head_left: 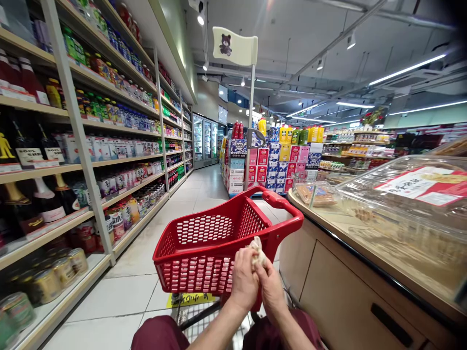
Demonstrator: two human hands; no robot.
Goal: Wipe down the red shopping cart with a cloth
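Observation:
In the head view, my left hand [243,274] and my right hand [272,287] are close together in front of the red shopping cart [204,257]. Pinched between the fingers of both is a crumpled whitish cloth [258,250], part of which sticks up above my fingertips. The cart stands just beyond my hands, its perforated basket to the left and its handle [282,201] at upper right. A pole with a cream bear flag [233,46] rises behind the cart's handle. My knees show at the bottom, in dark red trousers.
Shelves of drinks [120,121] line the left side. A wooden counter [328,272] on the right bears clear plastic food boxes [408,189]. Stacked drink cartons [277,167] stand ahead, with glass-door coolers [205,138] farther back. A yellow floor sign [191,299] lies under the cart.

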